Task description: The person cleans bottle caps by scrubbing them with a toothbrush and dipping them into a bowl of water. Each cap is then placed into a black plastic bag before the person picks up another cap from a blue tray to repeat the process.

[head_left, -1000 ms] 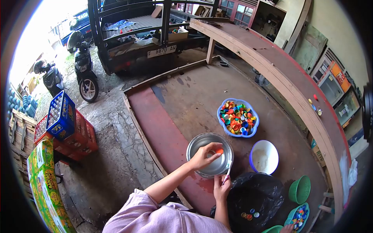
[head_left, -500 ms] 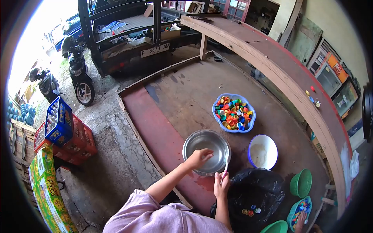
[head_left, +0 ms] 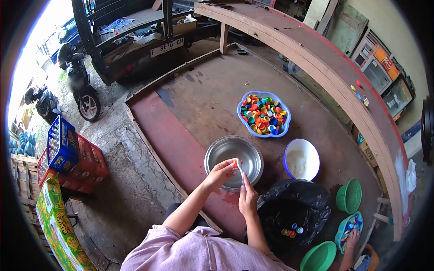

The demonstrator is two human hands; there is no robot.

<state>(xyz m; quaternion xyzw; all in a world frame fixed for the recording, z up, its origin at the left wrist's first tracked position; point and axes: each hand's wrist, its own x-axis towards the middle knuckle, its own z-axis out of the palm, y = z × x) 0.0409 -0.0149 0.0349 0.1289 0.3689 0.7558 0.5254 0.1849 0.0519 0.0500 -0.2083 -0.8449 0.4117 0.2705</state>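
My left hand (head_left: pixel 220 174) pinches a small red-orange cap (head_left: pixel 235 164) above the metal basin (head_left: pixel 256 158). My right hand (head_left: pixel 247 198) grips a thin white brush (head_left: pixel 240 167), its head up at the cap. Behind the basin stands a blue scalloped basket (head_left: pixel 285 129) full of coloured caps (head_left: pixel 266 113). To the right of the basin is a white bowl with a blue rim (head_left: pixel 312 158), with something pale in its bottom. A black plastic bag (head_left: pixel 275 212) lies near my right hand, with several caps (head_left: pixel 292 234) on it.
Green baskets (head_left: pixel 349 196) and a green basin (head_left: pixel 318 257) stand at the right. Another person's hand (head_left: pixel 351 239) is in a light blue basket (head_left: pixel 340 235) of caps. A raised wooden ledge (head_left: pixel 307 56) runs along the back. Crates (head_left: pixel 63 144) stand on the left floor.
My left hand has brought a red-orange cap to the brush, which now meets it above the basin. The view has shifted slightly, moving the table's things up and left.
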